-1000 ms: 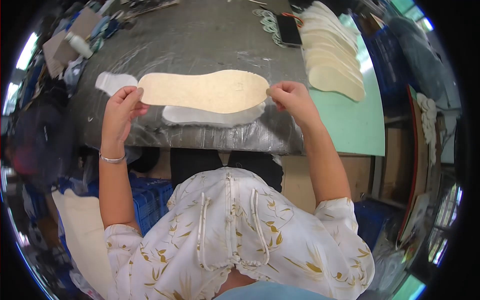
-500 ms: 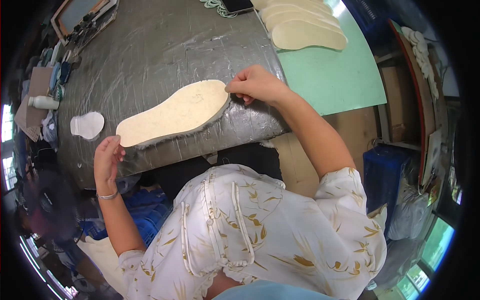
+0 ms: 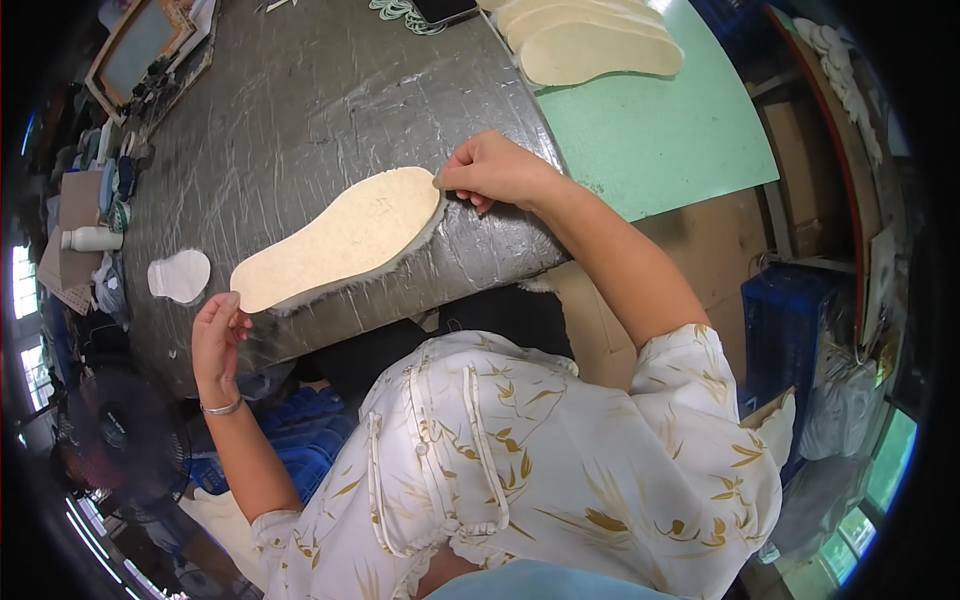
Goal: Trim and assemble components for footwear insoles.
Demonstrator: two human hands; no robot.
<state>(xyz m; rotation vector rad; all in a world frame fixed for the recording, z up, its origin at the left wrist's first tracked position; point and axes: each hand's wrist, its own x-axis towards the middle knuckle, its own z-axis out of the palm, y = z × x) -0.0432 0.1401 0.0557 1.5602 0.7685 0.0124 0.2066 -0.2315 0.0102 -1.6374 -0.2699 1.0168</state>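
Note:
A cream insole with a fluffy underside edge spans the space between my hands over the dark plastic-covered table. My left hand pinches its narrow heel end between thumb and fingers. At the wide toe end, my right hand grips the rim with thumb and forefinger. A small white insole-shaped piece lies on the table just beyond my left hand. Several more cream insoles overlap in a row on the green board at the far right.
A phone and a pale green cord coil lie at the far edge. On the left stand a white bottle, a wooden frame and a dark fan. A blue crate is on the right.
The view has shifted slightly, so table items sit a little differently in the picture. Both hands keep the same hold on the insole, whose toe end appears slightly further left.

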